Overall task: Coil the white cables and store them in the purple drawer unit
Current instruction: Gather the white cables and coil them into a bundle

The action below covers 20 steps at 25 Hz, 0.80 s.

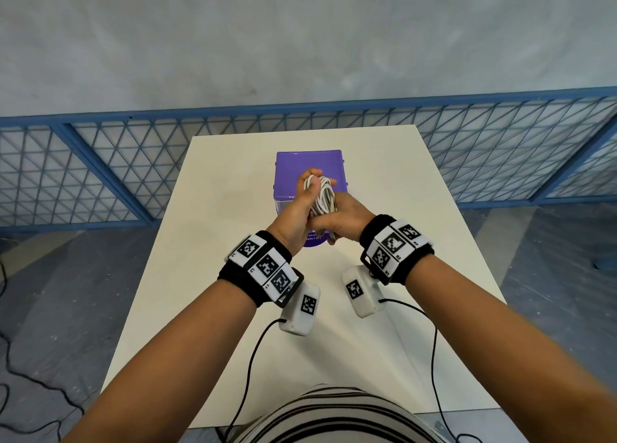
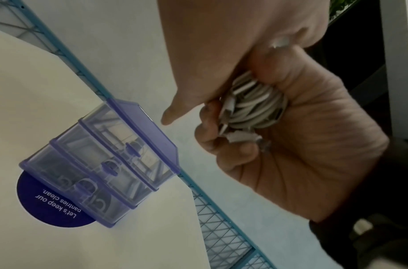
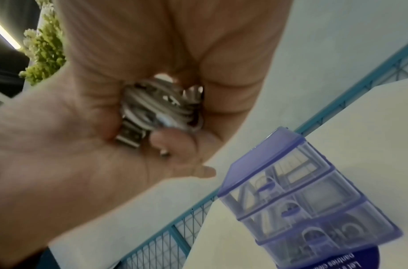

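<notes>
From the head view, both hands met above the purple drawer unit [image 1: 309, 162] on the table [image 1: 384, 208]. The left hand [image 1: 300, 205] and right hand [image 1: 347, 220] each curled around a bundle of white cables [image 1: 323, 195], held in the air between them.

The left wrist view showed fingers [image 2: 212, 138] wrapped tight round the loops [image 2: 251, 107], plugs poking out; all three drawers looked closed.

In the right wrist view (rather blurred) the bundle [image 3: 157, 102] sat pinched between both palms.

The cables looked light, soft and springy, so I'd grip across the whole bundle's middle.
</notes>
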{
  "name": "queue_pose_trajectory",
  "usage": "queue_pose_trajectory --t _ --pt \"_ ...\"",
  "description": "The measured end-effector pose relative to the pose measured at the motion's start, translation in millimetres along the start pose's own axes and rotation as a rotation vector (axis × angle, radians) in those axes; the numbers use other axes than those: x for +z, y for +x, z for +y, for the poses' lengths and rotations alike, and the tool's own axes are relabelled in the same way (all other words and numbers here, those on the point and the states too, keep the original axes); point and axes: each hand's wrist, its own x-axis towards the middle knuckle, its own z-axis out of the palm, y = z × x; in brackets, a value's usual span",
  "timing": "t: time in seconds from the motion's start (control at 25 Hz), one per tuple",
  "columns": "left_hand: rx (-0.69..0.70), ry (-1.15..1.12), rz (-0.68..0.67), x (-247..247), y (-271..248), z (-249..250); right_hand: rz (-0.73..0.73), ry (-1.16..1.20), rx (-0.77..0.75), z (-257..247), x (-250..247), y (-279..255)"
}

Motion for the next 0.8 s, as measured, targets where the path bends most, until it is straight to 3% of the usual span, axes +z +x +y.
queue_pose_trajectory --t 0.24,0.48,0.68,0.8 --pt "-0.113 -0.047 0.014 4 5 3 0.311 0.158 -0.048 16 19 4" --pt "-0.195 -0.152 -0.042 -4 2 6 0.442 -0.084 -0.138 18 14 1" --pt "-0.246 -0.08 -0.073 -11 1 3 0.386 -0.031 -0.127 26 14 -1" --pt "-0.352 -0.031 -0.092 -28 2 6 0.319 -0.295 -0.076 27 8 -5"
